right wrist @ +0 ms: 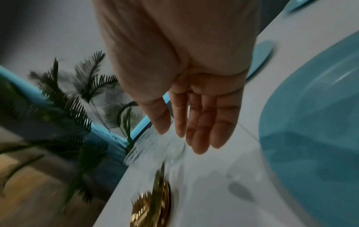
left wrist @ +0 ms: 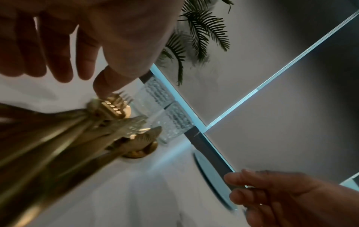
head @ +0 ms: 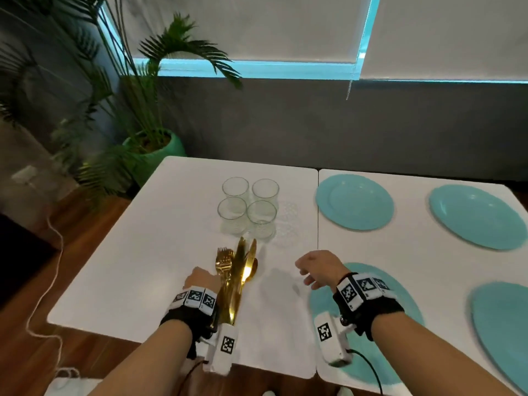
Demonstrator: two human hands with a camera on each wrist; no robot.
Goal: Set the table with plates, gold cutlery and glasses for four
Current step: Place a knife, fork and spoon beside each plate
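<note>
Presently we log the gold cutlery (head: 238, 277) as one fanned bundle at lower centre of the head view, gripped by our left hand (head: 200, 280), likely for dealing out singly. Our right hand (head: 318, 268), loose-fingered and empty, hovers just right of it above the counter (head: 160, 238); glasses (head: 248, 207) cluster beyond, teal plates (head: 354, 201) at right.

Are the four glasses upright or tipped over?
Upright: in the head view all four glasses stand with open rims up on the table.

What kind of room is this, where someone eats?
Probably a dining corner in a home. A white table holds four teal plates, four glasses and gold cutlery, with a potted palm near the blinds.
</note>
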